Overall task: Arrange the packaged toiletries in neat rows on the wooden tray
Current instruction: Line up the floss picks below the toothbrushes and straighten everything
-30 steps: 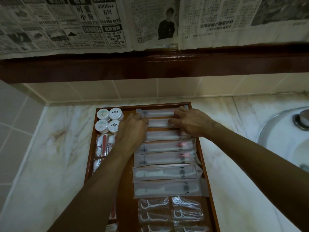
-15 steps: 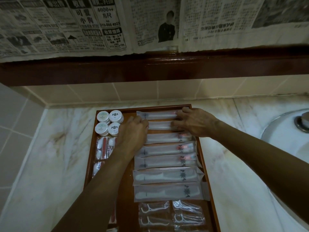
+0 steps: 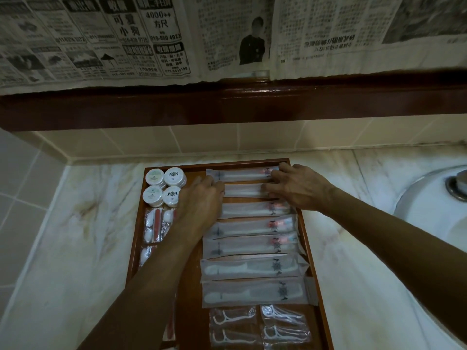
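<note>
Head view, tray: the wooden tray (image 3: pixel 314 248) sits on the marble counter (image 3: pixel 83 223) beside the sink (image 3: pixel 434 205); most packets already lie in rows inside it.
Head view, packet in hand: you are squaring the second sleeve (image 3: pixel 243 190) from the far end, between the top sleeve (image 3: pixel 240 173) and the third sleeve (image 3: pixel 249 209); it sits further right than its neighbours.
Left hand: your left hand (image 3: pixel 199 205) has curled fingers at the packet's left end; whether they pinch it or only press it I cannot tell, since the knuckles hide the tips.
Right hand: your right hand (image 3: pixel 298 188) lies fairly flat, fingers spread over the right ends of the top two sleeves; pressing rather than gripping, as far as shows.
How to do it well: slide, do not lift; the film likely slips easily, so nudge lightly; line its left edge up with the sleeves below; keep gaps even.
Watch for: your left wrist is just beside the round tubs (image 3: pixel 164 188) and the small packets (image 3: pixel 154 224); the floss picks (image 3: pixel 260 327) near you need no touching.
</note>
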